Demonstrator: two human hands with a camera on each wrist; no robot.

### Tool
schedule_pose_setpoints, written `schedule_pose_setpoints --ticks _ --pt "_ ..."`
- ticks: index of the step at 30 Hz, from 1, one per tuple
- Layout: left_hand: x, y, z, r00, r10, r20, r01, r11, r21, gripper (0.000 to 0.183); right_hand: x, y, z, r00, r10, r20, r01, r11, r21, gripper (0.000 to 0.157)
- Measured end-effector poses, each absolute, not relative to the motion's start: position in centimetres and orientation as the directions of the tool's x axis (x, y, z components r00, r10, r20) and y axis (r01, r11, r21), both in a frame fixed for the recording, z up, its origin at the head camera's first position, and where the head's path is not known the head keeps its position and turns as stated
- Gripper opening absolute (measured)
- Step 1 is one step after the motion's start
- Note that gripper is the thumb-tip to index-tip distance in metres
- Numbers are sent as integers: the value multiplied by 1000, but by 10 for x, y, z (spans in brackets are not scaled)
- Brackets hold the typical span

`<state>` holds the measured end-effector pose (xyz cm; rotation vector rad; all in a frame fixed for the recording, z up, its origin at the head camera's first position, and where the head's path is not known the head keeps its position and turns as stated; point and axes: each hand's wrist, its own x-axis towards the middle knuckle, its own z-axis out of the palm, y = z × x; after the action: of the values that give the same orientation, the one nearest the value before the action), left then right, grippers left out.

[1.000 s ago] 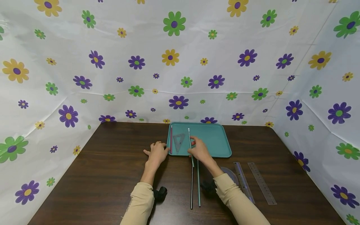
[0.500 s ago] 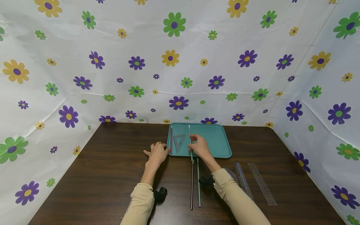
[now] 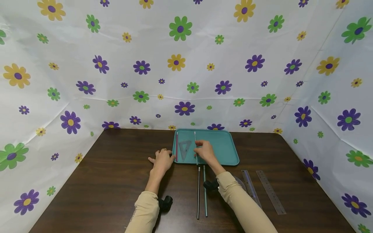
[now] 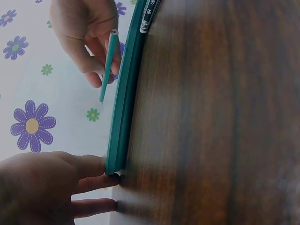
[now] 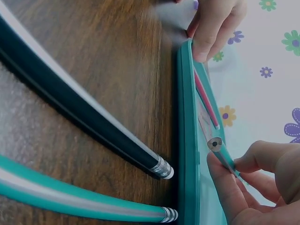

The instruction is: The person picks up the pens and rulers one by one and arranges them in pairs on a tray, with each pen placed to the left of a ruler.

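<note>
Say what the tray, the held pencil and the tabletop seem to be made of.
Tray: likely moulded plastic, smooth, plain teal with rounded corners. Held pencil: probably wood under teal paint with some sheen; its end shows a dark core ringed by paler material. Tabletop: wood or wood-look laminate, I can't tell which; dark grain, soft sheen.
</note>
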<state>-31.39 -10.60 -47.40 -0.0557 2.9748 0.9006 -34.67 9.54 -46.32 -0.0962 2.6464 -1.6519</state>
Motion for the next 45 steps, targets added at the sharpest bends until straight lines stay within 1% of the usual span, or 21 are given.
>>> schedule_pose_setpoints --ticks 3,8,15,20,28,35,39,42,45 --pt "-313 -106 -475 -999 -24 -42 -43 833 552 39 -347 95 -464 -997 -68 20 -48 437 -898 45" --pt "-313 -106 -475 -999 -28 -27 -38 829 558 39 -351 93 -467 -999 -49 -2 -20 445 -895 45" --pt "-313 -106 -477 -999 -24 -28 -35 834 550 39 -355 94 -478 -999 -39 -15 -5 472 -882 35" --pt "-314 -106 -476 -999 -25 -27 -36 833 552 39 -356 95 -475 -998 -60 -29 -4 485 -875 31" --pt "-314 -105 -475 -999 -24 -22 -32 832 554 39 -357 96 -468 -989 -137 -51 -36 563 -825 33" --pt "-315 -105 -474 -999 -26 -18 -32 830 557 39 -359 91 -462 -978 -193 -75 -71 653 -754 42" --pt "-315 -106 -474 -999 -31 -19 -36 829 558 39 -360 88 -465 -974 -224 -40 -136 712 -689 44" --pt "-314 -106 -475 -999 -30 -25 -39 832 553 39 -359 87 -469 -972 -236 13 -187 735 -651 41" --pt "-314 -106 -475 -999 -23 -32 -37 836 548 39 -356 86 -471 -973 -229 39 -201 746 -634 39"
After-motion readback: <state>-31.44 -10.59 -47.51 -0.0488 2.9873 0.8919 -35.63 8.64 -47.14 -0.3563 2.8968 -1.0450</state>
